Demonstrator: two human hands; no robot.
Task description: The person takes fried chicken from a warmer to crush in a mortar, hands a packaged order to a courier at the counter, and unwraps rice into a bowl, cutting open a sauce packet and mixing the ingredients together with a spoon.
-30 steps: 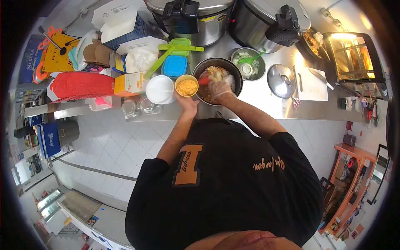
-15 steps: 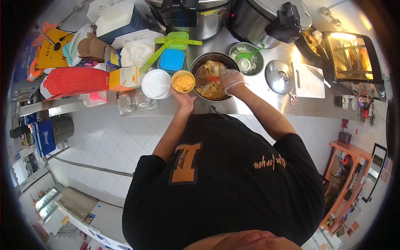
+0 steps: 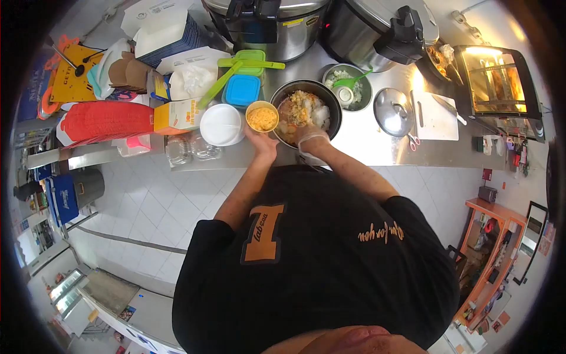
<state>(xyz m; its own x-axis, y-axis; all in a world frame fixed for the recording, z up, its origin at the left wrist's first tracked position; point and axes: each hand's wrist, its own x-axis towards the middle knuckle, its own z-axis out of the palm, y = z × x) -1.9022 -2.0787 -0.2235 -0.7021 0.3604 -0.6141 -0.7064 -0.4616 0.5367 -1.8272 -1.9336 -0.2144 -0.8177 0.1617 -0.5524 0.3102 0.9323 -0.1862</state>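
Note:
My left hand [image 3: 263,143] is closed around a yellow paper cup [image 3: 262,116] filled with orange-coloured rice. It holds the cup upright at the left rim of a dark cooking pot [image 3: 337,105]. Inside the pot lies a mix of white and browned rice [image 3: 303,109]. My right hand [image 3: 314,143], in a clear plastic glove, reaches over the pot's near rim into the food. Its fingers look curled, but what they hold is hidden. A stack of white round lids or bowls [image 3: 221,125] stands just left of the cup.
Right of the pot are a bowl of white rice [image 3: 361,101] with a green spoon [image 3: 354,78], a metal lid [image 3: 394,112] and a cutting board [image 3: 435,118] with a knife. Two large cookers [image 3: 289,32] stand behind. Blue-lidded container [image 3: 242,88] and takeaway boxes [image 3: 177,115] are at left.
My right hand has moved left and towards me, lower at the pot's near side. The red handle seen at it earlier is now hidden. My left hand and the cup shifted slightly right.

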